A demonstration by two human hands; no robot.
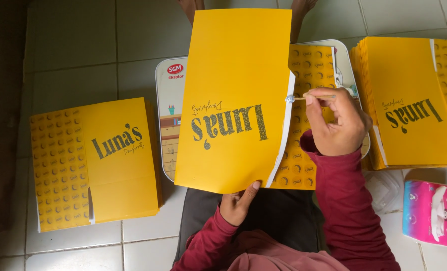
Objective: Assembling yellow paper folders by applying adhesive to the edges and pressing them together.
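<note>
My left hand (237, 201) grips the near bottom edge of a flat yellow cardboard box blank (233, 60) with dark glitter lettering, held up over my lap. My right hand (338, 123) pinches a thin stick (316, 97) whose glue-tipped end touches the blank's white side flap (284, 130). Under the blank lies a white rectangular tin lid (163, 95) used as a work surface. Both sleeves are dark red.
A stack of folded yellow box blanks (108, 165) lies on the tiled floor at left. Another stack (409, 110) sits at right. A pink tissue pack (429, 213) and a clear plastic lid (384, 188) lie at the lower right.
</note>
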